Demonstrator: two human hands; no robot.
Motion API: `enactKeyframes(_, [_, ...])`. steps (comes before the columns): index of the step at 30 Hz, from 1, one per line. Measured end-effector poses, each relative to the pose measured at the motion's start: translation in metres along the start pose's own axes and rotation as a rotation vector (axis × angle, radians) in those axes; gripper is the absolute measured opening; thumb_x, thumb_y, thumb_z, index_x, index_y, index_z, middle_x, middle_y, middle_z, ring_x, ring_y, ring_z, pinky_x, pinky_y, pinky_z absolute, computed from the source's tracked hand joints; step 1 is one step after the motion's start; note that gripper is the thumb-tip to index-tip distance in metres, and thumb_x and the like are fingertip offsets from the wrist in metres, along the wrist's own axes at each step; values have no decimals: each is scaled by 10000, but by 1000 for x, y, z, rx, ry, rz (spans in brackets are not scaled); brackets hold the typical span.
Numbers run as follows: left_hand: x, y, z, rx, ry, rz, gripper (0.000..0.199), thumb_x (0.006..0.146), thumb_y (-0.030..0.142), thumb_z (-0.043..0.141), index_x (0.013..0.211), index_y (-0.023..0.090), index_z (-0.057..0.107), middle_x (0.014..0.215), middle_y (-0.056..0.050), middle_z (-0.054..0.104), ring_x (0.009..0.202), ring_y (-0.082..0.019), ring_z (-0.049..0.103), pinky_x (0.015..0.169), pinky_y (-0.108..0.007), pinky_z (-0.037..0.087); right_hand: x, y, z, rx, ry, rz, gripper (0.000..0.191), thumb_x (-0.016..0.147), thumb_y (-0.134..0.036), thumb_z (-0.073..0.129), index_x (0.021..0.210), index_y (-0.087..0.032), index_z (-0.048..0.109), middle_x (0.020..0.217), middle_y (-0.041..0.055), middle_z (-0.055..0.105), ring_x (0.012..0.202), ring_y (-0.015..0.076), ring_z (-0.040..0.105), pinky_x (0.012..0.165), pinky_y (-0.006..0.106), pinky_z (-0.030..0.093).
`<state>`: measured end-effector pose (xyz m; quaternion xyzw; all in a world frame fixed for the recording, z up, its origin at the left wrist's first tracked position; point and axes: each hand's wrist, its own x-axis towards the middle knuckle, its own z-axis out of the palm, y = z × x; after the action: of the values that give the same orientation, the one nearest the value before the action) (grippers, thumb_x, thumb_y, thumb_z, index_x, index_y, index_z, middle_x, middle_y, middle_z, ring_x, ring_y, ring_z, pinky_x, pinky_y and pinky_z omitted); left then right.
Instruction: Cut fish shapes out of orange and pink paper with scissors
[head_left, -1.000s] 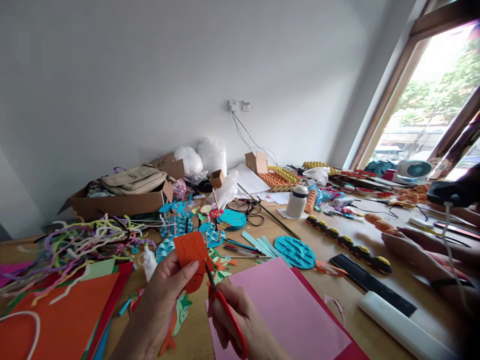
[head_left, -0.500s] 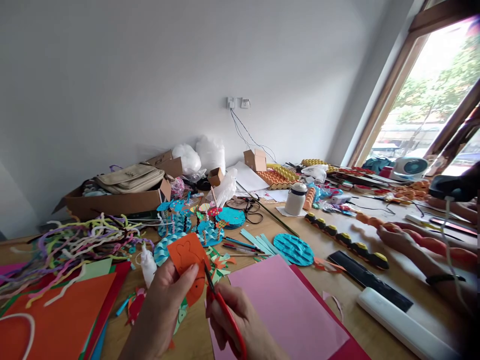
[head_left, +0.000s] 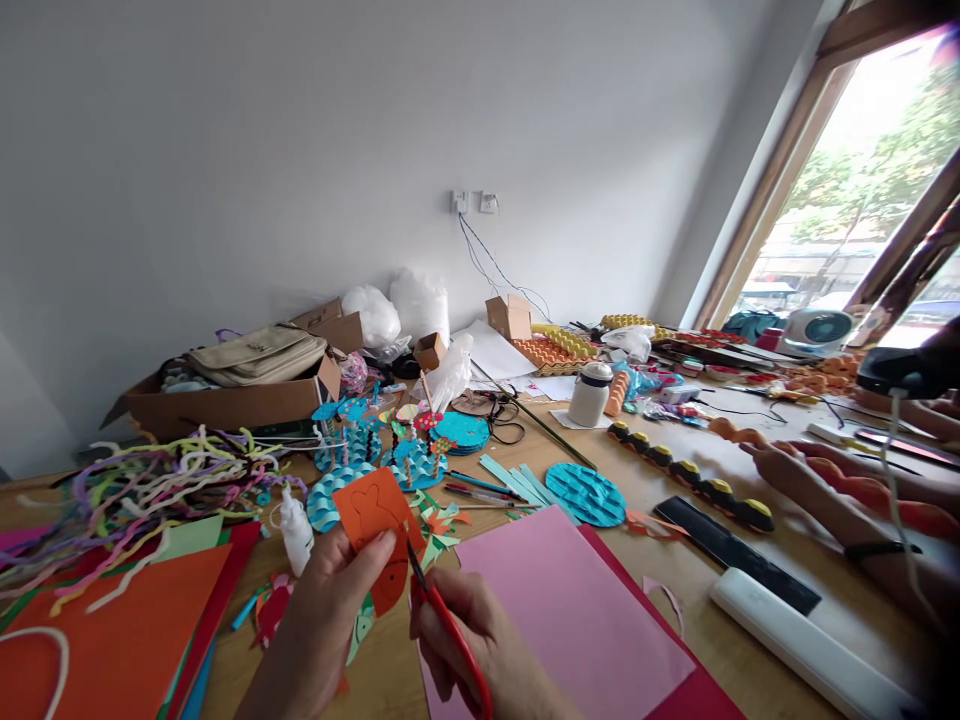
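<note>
Between thumb and fingers, my left hand (head_left: pixel 330 600) pinches a piece of orange paper (head_left: pixel 371 500) with drawn outlines on it. My right hand (head_left: pixel 480 640) is wrapped round red-handled scissors (head_left: pixel 457 630), whose dark blades meet the paper's right edge. Below the hands lies a sheet of pink paper (head_left: pixel 555 610) on top of a red one. A white glue bottle (head_left: pixel 295 535) stands left of the paper. Green and orange paper scraps (head_left: pixel 436 525) lie just behind my hands, and a red paper cutout (head_left: pixel 272 612) is by my left wrist.
Pipe cleaners (head_left: pixel 202 490) and coloured paper (head_left: pixel 112 630) cover the left side. Blue corrugated discs (head_left: pixel 585 493), pens (head_left: pixel 480 492) and a white jar (head_left: pixel 591 395) stand or lie farther back. At right are a white case (head_left: pixel 795 640) and another person's hand (head_left: pixel 780 475) at an orange egg-carton strip.
The scissors and orange paper have barely moved; the blades remain at the paper's edge. At right, the other person's hand has shifted slightly up and left.
</note>
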<state>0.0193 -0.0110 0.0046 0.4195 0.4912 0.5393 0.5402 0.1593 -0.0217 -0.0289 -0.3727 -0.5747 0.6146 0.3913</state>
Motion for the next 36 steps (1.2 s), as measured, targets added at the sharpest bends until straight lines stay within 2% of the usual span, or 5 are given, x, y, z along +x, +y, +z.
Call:
enactKeyframes(8, [0, 0, -1, 50, -40, 34, 111, 730, 320, 629, 771, 228, 675, 659, -8, 673, 696, -242, 612, 650, -303, 463, -1, 1, 0, -44, -7, -8, 556, 746, -717, 487, 621, -177, 460, 434, -73, 391, 346, 47, 354, 347, 160, 246])
enactKeyframes(14, [2, -2, 1, 88, -21, 71, 74, 728, 305, 624, 727, 237, 653, 682, -4, 680, 687, -228, 594, 649, -293, 462, -1, 2, 1, -51, -1, 1, 560, 766, -715, 465, 638, -170, 484, 409, -80, 388, 329, 42, 334, 345, 156, 241])
enactKeyframes(20, [-2, -2, 5, 117, 77, 86, 57, 678, 314, 654, 676, 258, 664, 656, 9, 666, 685, -228, 595, 644, -273, 466, -3, 2, -1, -23, -16, 9, 571, 750, -727, 478, 641, -167, 493, 396, -92, 361, 302, 37, 310, 331, 163, 229])
enactKeyframes(29, [-2, 20, 5, 402, -2, 164, 139, 655, 323, 648, 535, 257, 625, 555, 14, 597, 620, -227, 559, 581, -253, 434, -5, 9, -12, -80, -60, -57, 471, 871, -576, 467, 636, -169, 462, 455, -69, 418, 355, 36, 349, 361, 148, 258])
enactKeyframes(36, [-1, 23, 5, 381, -41, 101, 125, 593, 321, 670, 501, 242, 643, 470, 25, 582, 534, -212, 538, 505, -245, 403, -7, 13, -18, -137, -43, -43, 459, 881, -534, 478, 600, -175, 432, 481, -64, 415, 393, 49, 400, 368, 148, 274])
